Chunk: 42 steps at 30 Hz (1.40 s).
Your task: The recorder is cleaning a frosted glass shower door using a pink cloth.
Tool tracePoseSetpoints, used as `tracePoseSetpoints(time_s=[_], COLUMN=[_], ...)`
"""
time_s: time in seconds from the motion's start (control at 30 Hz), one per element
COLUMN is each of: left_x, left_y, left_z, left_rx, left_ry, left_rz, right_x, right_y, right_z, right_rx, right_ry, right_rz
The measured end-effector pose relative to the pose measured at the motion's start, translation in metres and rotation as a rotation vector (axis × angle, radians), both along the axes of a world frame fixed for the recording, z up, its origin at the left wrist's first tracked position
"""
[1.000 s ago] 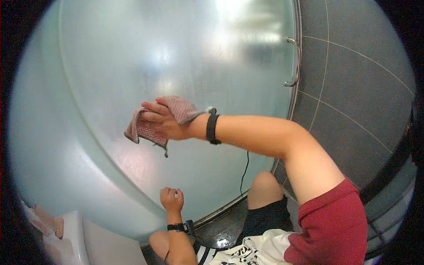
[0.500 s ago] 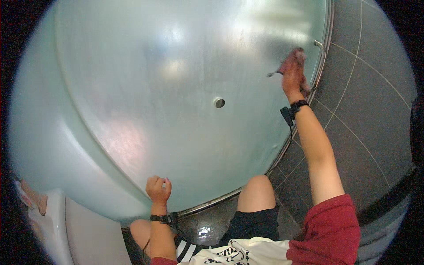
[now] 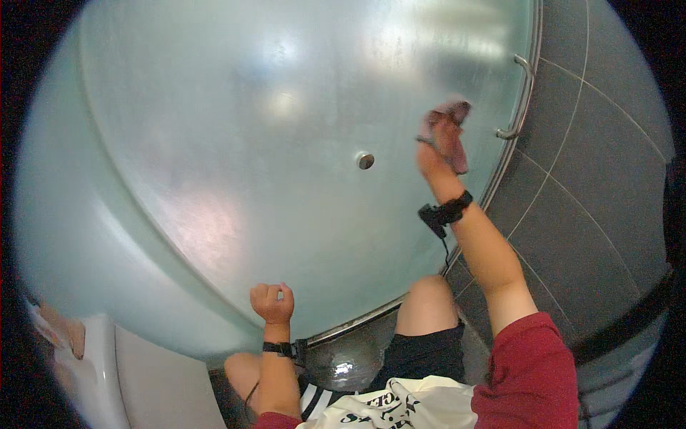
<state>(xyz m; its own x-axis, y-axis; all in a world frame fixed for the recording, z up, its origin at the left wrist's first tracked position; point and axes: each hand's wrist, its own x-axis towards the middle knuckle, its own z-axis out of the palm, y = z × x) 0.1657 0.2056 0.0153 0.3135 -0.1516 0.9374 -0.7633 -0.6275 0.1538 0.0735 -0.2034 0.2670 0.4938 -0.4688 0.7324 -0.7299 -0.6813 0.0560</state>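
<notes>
A curved frosted glass shower door [image 3: 250,143] fills most of the view. My right hand [image 3: 437,146] is raised against the glass near its right edge and grips a pinkish-red cloth [image 3: 450,125], pressed flat on the pane. A black band sits on that wrist. My left hand [image 3: 271,302] is low in the middle, closed in a loose fist with nothing in it, resting close to the lower part of the glass. It also wears a black wrist band.
A metal handle [image 3: 520,100] runs along the door's right edge and a small round metal fitting [image 3: 366,161] sits mid-pane. Grey wall tiles [image 3: 593,200] lie to the right. A white fixture [image 3: 93,372] stands at lower left. My knees show below.
My right hand with the cloth swept from the middle of the glass to its upper right edge, then came down a little. The left fist stayed low by the glass.
</notes>
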Motion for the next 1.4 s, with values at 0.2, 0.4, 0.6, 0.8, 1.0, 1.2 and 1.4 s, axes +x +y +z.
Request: tracePoseSetpoints(time_s=[0.2,0.4,0.6,0.8,1.0,1.2,1.4], left_x=[-0.002,0.000,0.002,0.005,0.004,-0.001,0.005], left_y=[-0.014,-0.011,-0.004,-0.010,-0.001,-0.009,-0.013], left_z=[0.002,0.015,0.005,0.009,0.005,0.007,-0.002], left_rx=[-0.052,0.029,0.019,-0.015,-0.021,-0.001,-0.012], left_ry=[0.035,0.015,0.002,0.023,0.030,0.027,-0.034], left_rz=[-0.127,-0.142,-0.107,-0.106,-0.083,-0.063,-0.073], right_x=[0.022,0.080,0.013,-0.010,0.003,0.018,0.025], right_y=[0.189,0.261,0.211,0.062,0.074,0.143,0.191], right_z=[0.026,-0.058,0.028,-0.018,-0.061,-0.083,-0.080], right_rx=[-0.186,-0.348,0.258,-0.200,-0.191,0.155,0.176], right_ry=[-0.210,-0.116,0.298,-0.218,-0.310,-0.292,-0.548], right_rz=[0.705,1.019,1.017,0.515,0.450,0.666,0.742])
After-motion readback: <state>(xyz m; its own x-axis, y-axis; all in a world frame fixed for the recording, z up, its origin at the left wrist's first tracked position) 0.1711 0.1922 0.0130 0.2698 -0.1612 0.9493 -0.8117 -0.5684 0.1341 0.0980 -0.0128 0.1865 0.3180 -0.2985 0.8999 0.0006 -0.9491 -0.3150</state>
